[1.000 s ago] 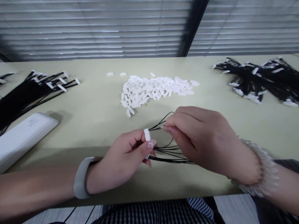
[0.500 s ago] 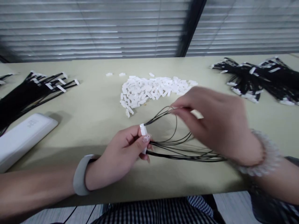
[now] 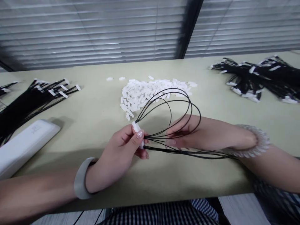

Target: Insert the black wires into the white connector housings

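Note:
My left hand (image 3: 127, 145) pinches a white plastic connector (image 3: 137, 127) between thumb and fingers. Thin black wires (image 3: 188, 153) run out of the connector to the right, and several of them curve round in loops (image 3: 191, 103) back to its upper end. One wire shows a loose tip in front of the loops. Right of the connector, my right hand (image 3: 187, 132) has its thumb and fingers closed round some of the wires. Part of the wires lies hidden behind this hand.
A heap of small white connectors (image 3: 140, 95) lies beyond my hands on the table (image 3: 98, 109). Bundles of black wires with white connectors lie at the left (image 3: 25, 103) and right (image 3: 264, 78). A white oblong device (image 3: 28, 143) rests at the left, with a window blind behind.
My right hand has come down and left, from raised over the wires to close beside the connector. The wire loops now stand open above it. My left hand keeps the connector.

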`<act>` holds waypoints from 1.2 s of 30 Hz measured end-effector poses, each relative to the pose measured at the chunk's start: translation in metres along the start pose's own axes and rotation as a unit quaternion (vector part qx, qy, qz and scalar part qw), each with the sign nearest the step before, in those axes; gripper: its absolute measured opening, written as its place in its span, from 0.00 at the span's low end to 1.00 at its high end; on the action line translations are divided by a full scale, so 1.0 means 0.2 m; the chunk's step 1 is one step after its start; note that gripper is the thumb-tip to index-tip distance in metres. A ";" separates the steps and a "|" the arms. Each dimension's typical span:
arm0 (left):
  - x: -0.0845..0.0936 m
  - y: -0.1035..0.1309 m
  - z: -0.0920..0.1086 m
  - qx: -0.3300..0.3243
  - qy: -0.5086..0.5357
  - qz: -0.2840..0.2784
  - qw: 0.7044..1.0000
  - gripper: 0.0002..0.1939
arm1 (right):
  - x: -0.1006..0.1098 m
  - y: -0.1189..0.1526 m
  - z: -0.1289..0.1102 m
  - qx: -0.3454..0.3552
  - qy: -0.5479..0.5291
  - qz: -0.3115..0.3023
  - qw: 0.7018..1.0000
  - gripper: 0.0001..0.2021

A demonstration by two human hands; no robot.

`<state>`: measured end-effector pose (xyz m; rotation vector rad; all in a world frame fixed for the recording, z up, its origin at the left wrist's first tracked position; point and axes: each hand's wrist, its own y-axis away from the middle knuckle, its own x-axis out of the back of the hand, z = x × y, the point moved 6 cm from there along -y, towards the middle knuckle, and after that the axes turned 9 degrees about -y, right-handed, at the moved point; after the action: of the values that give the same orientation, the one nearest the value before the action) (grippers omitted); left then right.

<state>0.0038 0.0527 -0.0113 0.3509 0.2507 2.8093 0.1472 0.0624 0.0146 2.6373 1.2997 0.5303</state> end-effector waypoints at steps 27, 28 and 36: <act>0.00 -0.02 -0.04 0.036 0.124 0.019 0.991 0.08 | 0.22 0.15 -0.12 -0.017 0.493 0.411 0.767 0.11; 0.00 -0.02 -0.05 0.042 0.147 0.024 0.988 0.07 | 0.26 0.19 -0.12 -0.002 0.472 0.453 0.757 0.11; 0.00 -0.03 -0.05 0.041 0.168 0.018 0.985 0.08 | 0.32 0.36 -0.24 0.271 0.100 0.565 0.773 0.18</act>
<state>0.0028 0.0579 -0.0223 -0.1054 0.4387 2.8873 0.2175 0.0674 0.0963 3.7250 -0.4268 0.6048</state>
